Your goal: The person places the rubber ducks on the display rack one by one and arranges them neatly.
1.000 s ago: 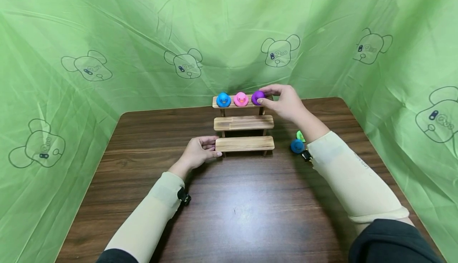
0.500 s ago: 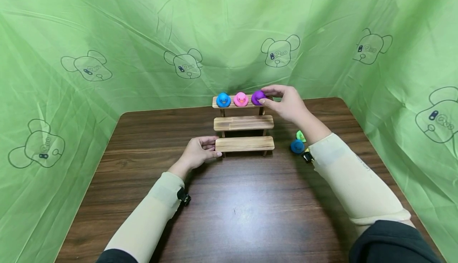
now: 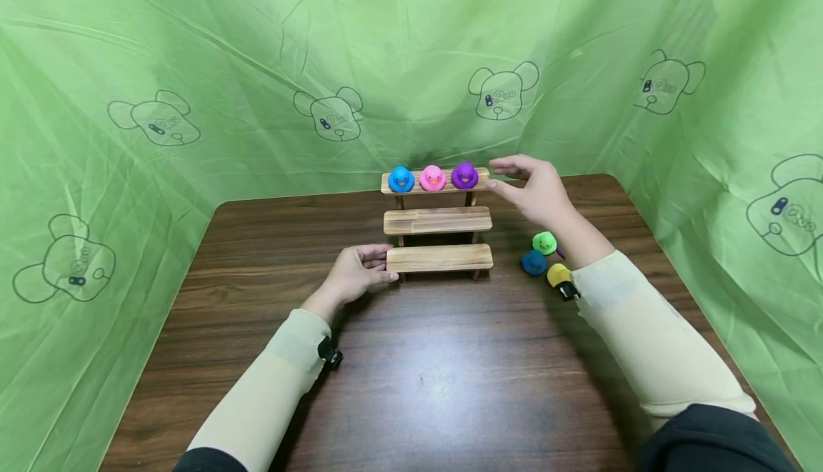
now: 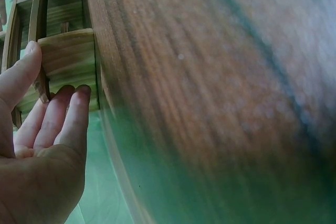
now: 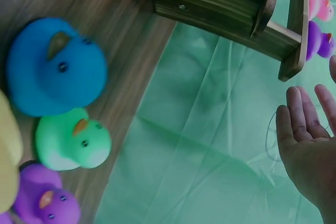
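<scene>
A three-tier wooden display stand (image 3: 439, 221) stands near the back of the table. On its top tier sit a blue rubber duck (image 3: 401, 179), a pink duck (image 3: 433, 178) and a purple duck (image 3: 464, 176), in a row. My left hand (image 3: 350, 273) grips the left end of the lowest tier, thumb at the front and fingers behind; the left wrist view shows the same hold on the stand (image 4: 68, 51). Just right of the purple duck, my right hand (image 3: 535, 190) is apart from it, fingers extended and holding nothing.
Right of the stand, a blue duck (image 3: 534, 263), a green duck (image 3: 544, 243) and a yellow duck (image 3: 558, 275) rest on the table (image 3: 411, 358). Another purple duck (image 5: 44, 195) lies by them, partly hidden by the right arm in the head view. Green cloth (image 3: 411, 58) hangs behind.
My right hand has let go of the purple duck and drawn back to the right, leaving it on the top tier. The left hand has not moved.
</scene>
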Available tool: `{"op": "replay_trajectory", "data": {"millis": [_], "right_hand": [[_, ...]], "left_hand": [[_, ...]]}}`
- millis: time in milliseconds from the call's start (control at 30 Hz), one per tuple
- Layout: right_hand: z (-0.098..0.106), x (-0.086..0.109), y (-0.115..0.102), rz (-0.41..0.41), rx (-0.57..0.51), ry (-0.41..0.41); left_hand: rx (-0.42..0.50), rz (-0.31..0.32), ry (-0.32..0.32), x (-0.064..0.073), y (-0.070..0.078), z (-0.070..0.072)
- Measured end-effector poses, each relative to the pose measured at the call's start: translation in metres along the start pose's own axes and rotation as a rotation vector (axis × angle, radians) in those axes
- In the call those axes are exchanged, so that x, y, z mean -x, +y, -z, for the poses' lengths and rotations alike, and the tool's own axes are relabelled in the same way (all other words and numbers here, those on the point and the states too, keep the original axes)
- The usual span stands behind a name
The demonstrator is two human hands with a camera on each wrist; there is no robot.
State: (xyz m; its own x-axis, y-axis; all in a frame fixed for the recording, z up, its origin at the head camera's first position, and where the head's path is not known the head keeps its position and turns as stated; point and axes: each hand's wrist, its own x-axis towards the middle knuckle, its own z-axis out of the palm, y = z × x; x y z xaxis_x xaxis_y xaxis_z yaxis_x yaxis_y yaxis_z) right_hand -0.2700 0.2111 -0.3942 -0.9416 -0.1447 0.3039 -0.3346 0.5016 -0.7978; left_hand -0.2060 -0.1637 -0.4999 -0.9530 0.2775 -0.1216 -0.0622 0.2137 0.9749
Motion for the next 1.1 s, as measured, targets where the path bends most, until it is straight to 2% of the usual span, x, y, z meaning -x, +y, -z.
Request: {"op": "replay_trajectory", "data": {"millis": [300,700,933,1100], "right_hand": [[0.013,0.017,0.027,-0.028,0.014,0.024],[0.029,0.038,0.061,-0.104,0.062,0.006],[0.042,0.048,0.076,-0.178,0.111,-0.069],[0.049,0.055,0.088,-0.202,0.143,-0.112]], "left_hand": [[0.005,-0.018,-0.008,0.001,0.000,0.000],[0.011,-0.018,-0.012,0.000,-0.001,0.000],[0.019,-0.012,-0.034,0.014,0.028,-0.003],[0.016,0.002,-0.036,0.006,0.016,-0.002]]}}
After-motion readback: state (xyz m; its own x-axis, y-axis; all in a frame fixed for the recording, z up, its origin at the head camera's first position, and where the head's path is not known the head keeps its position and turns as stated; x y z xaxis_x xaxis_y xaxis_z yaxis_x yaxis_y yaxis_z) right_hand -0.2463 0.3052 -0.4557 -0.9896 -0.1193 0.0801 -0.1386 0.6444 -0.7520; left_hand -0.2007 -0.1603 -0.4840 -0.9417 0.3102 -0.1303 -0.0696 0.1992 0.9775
